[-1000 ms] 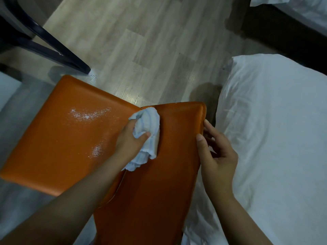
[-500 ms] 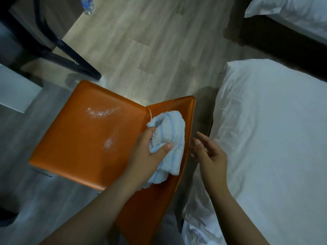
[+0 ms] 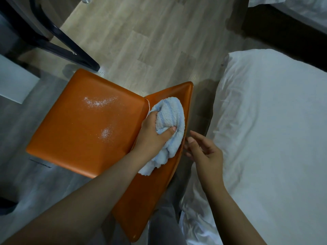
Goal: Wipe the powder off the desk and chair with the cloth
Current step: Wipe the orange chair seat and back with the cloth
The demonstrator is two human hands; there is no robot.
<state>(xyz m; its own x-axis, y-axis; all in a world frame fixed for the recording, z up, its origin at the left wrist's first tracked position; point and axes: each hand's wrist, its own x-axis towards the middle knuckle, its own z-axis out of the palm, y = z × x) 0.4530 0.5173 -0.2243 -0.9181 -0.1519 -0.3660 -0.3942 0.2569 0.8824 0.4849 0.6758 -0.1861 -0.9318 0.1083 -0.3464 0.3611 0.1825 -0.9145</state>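
Curled round a bunched pale-blue towelling cloth: the left hand, thumb over the top, pressing the wad against the inner face of the backrest of an orange padded chair, close to the seam with the seat. Loose tail of the cloth hanging past the wrist, down over the backrest.

Just beside the backrest's outer edge: the right hand, holding nothing, fingers spread and loosely bent, fingertips right at that edge. Actual contact with it impossible to judge.

On the seat, white powder in two patches: a thin streak toward the far edge and a smaller, denser spot nearer the middle, just left of the left hand. Both patches apart from the cloth.

Below the backrest's near corner, a leg in grey trousers.

To the right of the chair, near its back, a bed with a rumpled white sheet. Beyond the seat's far edge, a pale wood-look plank floor. At upper left, a dark metal frame slanting down to a foot just off the seat's far corner. At the left border, a flat white panel.
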